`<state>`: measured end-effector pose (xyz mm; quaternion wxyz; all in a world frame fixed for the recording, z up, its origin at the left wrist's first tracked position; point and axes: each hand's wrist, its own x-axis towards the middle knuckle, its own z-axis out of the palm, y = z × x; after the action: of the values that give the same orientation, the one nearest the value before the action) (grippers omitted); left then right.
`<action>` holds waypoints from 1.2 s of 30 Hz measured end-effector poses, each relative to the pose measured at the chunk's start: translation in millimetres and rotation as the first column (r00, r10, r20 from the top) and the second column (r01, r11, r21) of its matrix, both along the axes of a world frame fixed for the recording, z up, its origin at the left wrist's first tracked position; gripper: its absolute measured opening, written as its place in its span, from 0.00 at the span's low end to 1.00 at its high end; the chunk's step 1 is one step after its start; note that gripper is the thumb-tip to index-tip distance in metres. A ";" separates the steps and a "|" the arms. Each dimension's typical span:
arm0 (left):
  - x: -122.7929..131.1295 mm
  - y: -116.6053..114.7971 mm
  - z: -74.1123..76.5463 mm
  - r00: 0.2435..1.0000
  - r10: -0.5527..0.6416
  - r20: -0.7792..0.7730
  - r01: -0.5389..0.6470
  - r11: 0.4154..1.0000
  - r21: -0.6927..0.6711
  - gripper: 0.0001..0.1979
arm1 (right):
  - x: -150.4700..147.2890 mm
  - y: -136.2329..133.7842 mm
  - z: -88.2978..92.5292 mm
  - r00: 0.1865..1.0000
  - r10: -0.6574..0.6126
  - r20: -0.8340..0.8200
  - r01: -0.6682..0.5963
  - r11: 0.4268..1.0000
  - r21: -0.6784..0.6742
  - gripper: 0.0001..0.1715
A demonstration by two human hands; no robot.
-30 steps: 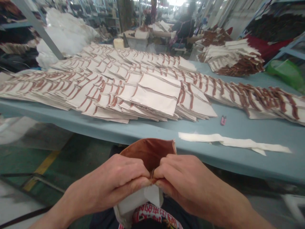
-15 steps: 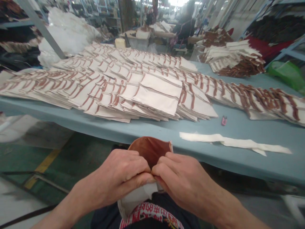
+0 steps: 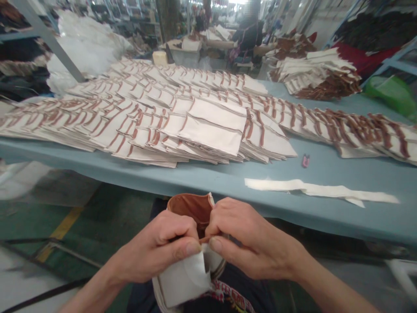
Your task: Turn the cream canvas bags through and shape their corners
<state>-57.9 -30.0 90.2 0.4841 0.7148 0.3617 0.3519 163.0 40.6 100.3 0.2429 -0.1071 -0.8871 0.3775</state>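
Note:
Over my lap, both hands grip a white fabric piece point(image 3: 182, 278) with a brown lining that curves up behind my fingers. My left hand point(image 3: 166, 245) pinches its edge between thumb and curled fingers. Close beside it, my right hand point(image 3: 244, 241) pinches the same edge, thumb on top. A short stretch of brown edge shows between the two thumbs. The white outer side hangs below my left hand, folded over. What lies under my fingers is hidden.
Rows of overlapping white pieces with brown edges point(image 3: 208, 130) cover much of the blue table point(image 3: 208, 178). Near its front edge lie white strips point(image 3: 319, 189) and a small pink thread snipper point(image 3: 305, 161). Another stack point(image 3: 319, 71) and a green bag point(image 3: 389, 95) sit at the back right.
The brown-lined opening has shifted left and turned. My thumbs have moved apart and now lie on top of the edge, and more of the white side shows below.

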 end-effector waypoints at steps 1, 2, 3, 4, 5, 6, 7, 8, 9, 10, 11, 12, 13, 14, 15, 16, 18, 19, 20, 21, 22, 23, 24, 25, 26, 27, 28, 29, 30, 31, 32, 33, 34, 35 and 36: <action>-0.7 0.0 -2.5 0.999 0.009 0.043 -0.008 0.999 -0.037 0.28 | -2.1 -0.5 -1.1 1.000 -0.004 -0.021 0.003 1.000 -0.016 0.13; -1.3 -0.3 -4.6 0.997 0.018 0.078 -0.012 0.997 -0.070 0.28 | -4.5 -1.2 -2.0 0.999 -0.008 -0.041 0.007 0.999 -0.033 0.13; -1.7 -0.7 -6.4 0.994 0.026 0.104 -0.016 0.996 -0.093 0.28 | -6.9 -2.2 -2.8 0.998 -0.014 -0.062 0.011 0.999 -0.049 0.12; -2.0 -1.2 -7.7 0.992 0.035 0.121 -0.022 0.994 -0.108 0.28 | -9.1 -3.1 -3.5 0.997 -0.020 -0.080 0.015 0.998 -0.065 0.12; -2.3 -1.8 -8.8 0.990 0.043 0.132 -0.027 0.992 -0.120 0.28 | -11.0 -4.1 -4.1 0.995 -0.028 -0.099 0.020 0.996 -0.082 0.12; -2.5 -2.5 -9.5 0.989 0.049 0.137 -0.031 0.991 -0.131 0.28 | -12.5 -4.9 -4.6 0.993 -0.037 -0.116 0.026 0.995 -0.099 0.12; -2.7 -3.0 -10.0 0.989 0.049 0.137 -0.029 0.989 -0.146 0.29 | -13.5 -5.7 -5.1 0.990 -0.049 -0.130 0.034 0.993 -0.112 0.11; -3.1 -3.5 -10.3 0.990 0.048 0.136 -0.026 0.987 -0.160 0.29 | -14.2 -6.4 -5.5 0.988 -0.062 -0.143 0.045 0.992 -0.120 0.11; -3.6 -3.9 -10.4 0.990 0.046 0.131 -0.022 0.984 -0.176 0.29 | -14.5 -7.1 -5.9 0.986 -0.075 -0.151 0.057 0.991 -0.122 0.11; -4.2 -4.2 -10.4 0.992 0.041 0.122 -0.017 0.982 -0.190 0.29 | -14.7 -7.7 -6.1 0.984 -0.089 -0.152 0.071 0.990 -0.118 0.12; -4.9 -4.4 -10.1 0.993 0.034 0.109 -0.011 0.979 -0.202 0.29 | -14.7 -8.4 -6.2 0.984 -0.098 -0.148 0.082 0.991 -0.109 0.12; -5.6 -4.7 -9.7 0.995 0.026 0.092 -0.006 0.978 -0.208 0.28 | -14.6 -9.0 -6.3 0.984 -0.105 -0.143 0.091 0.991 -0.098 0.12; -6.3 -5.0 -9.0 0.997 0.018 0.071 -0.003 0.978 -0.207 0.27 | -14.6 -9.6 -6.3 0.984 -0.110 -0.138 0.098 0.991 -0.089 0.12; -6.9 -5.5 -8.1 0.999 0.013 0.047 -0.004 0.980 -0.198 0.26 | -14.6 -10.2 -6.2 0.984 -0.114 -0.134 0.103 0.991 -0.085 0.13; -7.3 -6.1 -7.1 1.000 0.009 0.020 -0.005 0.982 -0.188 0.24 | -14.6 -10.7 -6.2 0.985 -0.116 -0.130 0.106 0.991 -0.083 0.13; -7.6 -6.9 -6.0 1.000 0.008 -0.005 -0.009 0.985 -0.175 0.22 | -14.6 -11.2 -6.3 0.984 -0.121 -0.127 0.111 0.990 -0.082 0.13; -7.6 -8.9 -3.9 0.999 0.015 -0.047 -0.022 0.989 -0.148 0.19 | -14.5 -12.3 -6.9 0.983 -0.139 -0.116 0.130 0.988 -0.082 0.13; -7.3 -10.1 -3.1 0.998 0.022 -0.063 -0.030 0.990 -0.135 0.18 | -14.4 -12.9 -7.4 0.983 -0.148 -0.108 0.139 0.987 -0.084 0.13; -6.9 -11.2 -2.5 0.997 0.032 -0.073 -0.041 0.992 -0.121 0.17 | -14.2 -13.5 -8.0 0.983 -0.156 -0.101 0.146 0.985 -0.094 0.12; -6.3 -12.3 -2.2 0.996 0.043 -0.084 -0.052 0.993 -0.107 0.17 | -14.0 -14.2 -8.6 0.983 -0.158 -0.096 0.147 0.983 -0.114 0.12; -5.5 -13.5 -2.0 0.994 0.057 -0.093 -0.065 0.993 -0.094 0.17 | -13.8 -14.7 -9.1 0.984 -0.155 -0.091 0.141 0.979 -0.146 0.11; -4.6 -14.5 -2.0 0.992 0.068 -0.102 -0.077 0.993 -0.088 0.17 | -13.6 -15.2 -9.5 0.986 -0.147 -0.083 0.129 0.974 -0.185 0.11; -3.7 -15.5 -2.0 0.991 0.079 -0.106 -0.088 0.992 -0.089 0.17 | -13.3 -15.5 -9.5 0.988 -0.140 -0.070 0.121 0.967 -0.225 0.10; -2.8 -16.4 -1.8 0.991 0.083 -0.106 -0.093 0.991 -0.093 0.17 | -13.2 -15.6 -9.0 0.990 -0.131 -0.052 0.113 0.958 -0.262 0.10; -1.8 -17.1 -1.5 0.991 0.085 -0.102 -0.095 0.991 -0.099 0.17 | -13.0 -15.7 -8.2 0.992 -0.123 -0.032 0.109 0.950 -0.294 0.10; -0.8 -17.6 -0.9 0.992 0.081 -0.093 -0.090 0.990 -0.106 0.17 | -13.0 -15.5 -7.0 0.993 -0.114 -0.013 0.104 0.942 -0.321 0.10; 0.1 -17.8 -0.2 0.994 0.076 -0.076 -0.084 0.990 -0.115 0.17 | -13.1 -15.4 -5.5 0.995 -0.104 -0.002 0.097 0.933 -0.347 0.09; 0.9 -17.6 0.6 0.996 0.069 -0.054 -0.076 0.989 -0.129 0.17 | -13.2 -15.1 -4.0 0.996 -0.091 0.000 0.084 0.923 -0.375 0.09; 1.5 -17.2 1.3 0.998 0.065 -0.024 -0.068 0.987 -0.145 0.18 | -13.5 -14.9 -2.7 0.997 -0.078 -0.004 0.070 0.911 -0.407 0.08; 2.0 -16.4 1.6 0.998 0.066 0.008 -0.064 0.984 -0.167 0.19 | -13.9 -14.7 -1.7 0.998 -0.064 -0.005 0.056 0.894 -0.444 0.08; 2.1 -15.5 1.4 0.996 0.071 0.046 -0.061 0.979 -0.194 0.21 | -14.4 -14.6 -1.0 0.998 -0.056 0.000 0.049 0.875 -0.482 0.08; 1.9 -14.5 0.5 0.994 0.074 0.084 -0.053 0.972 -0.227 0.22 | -14.9 -14.6 -0.9 0.999 -0.046 0.010 0.044 0.852 -0.522 0.09; 1.3 -13.6 -1.2 0.990 0.075 0.119 -0.041 0.963 -0.265 0.25 | -15.4 -14.6 -1.1 0.999 -0.035 0.024 0.043 0.827 -0.561 0.09; 0.5 -12.9 -3.5 0.985 0.075 0.153 -0.025 0.951 -0.307 0.27 | -15.8 -14.6 -1.6 0.999 -0.026 0.040 0.045 0.804 -0.592 0.09; -0.3 -12.4 -6.6 0.979 0.080 0.187 -0.008 0.934 -0.357 0.28 | -16.2 -14.5 -2.2 0.998 -0.022 0.055 0.051 0.793 -0.607 0.09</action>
<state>-58.3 -42.4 83.6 0.6306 0.5688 0.3852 0.3611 146.8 26.1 98.1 0.1829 -0.2048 -0.7220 0.6351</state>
